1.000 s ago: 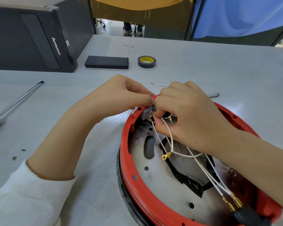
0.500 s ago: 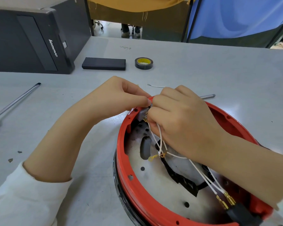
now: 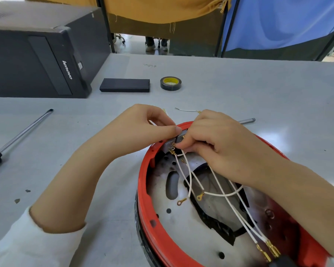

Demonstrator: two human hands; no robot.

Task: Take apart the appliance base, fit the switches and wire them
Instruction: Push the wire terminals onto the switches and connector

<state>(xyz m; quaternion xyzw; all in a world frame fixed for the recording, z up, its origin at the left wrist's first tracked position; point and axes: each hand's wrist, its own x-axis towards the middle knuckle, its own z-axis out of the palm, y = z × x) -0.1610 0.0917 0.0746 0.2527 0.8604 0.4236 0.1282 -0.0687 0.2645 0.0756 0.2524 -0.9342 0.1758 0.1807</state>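
- appliance base (image 3: 156, 236): red-rimmed round shell, lying open side up on the grey table (image 3: 258, 93), filling the lower right of the frame
- switches (image 3: 175, 142): grey blocks sitting at the rim's upper edge, centre of the frame, brass tabs showing
- left hand (image 3: 141, 132): thumb and fingers closing together on the switches from the left
- right hand (image 3: 220, 149): fingertips pinching at a brass terminal beside the switches; whether it is clamping the wire, cannot tell
- white wires (image 3: 216, 193): running from the switches across the base to brass connectors at lower right
- screwdriver (image 3: 17, 135): lying at left
- tape roll (image 3: 170, 83), black box (image 3: 125, 85), computer tower (image 3: 37, 58): resting in the upper left of the frame
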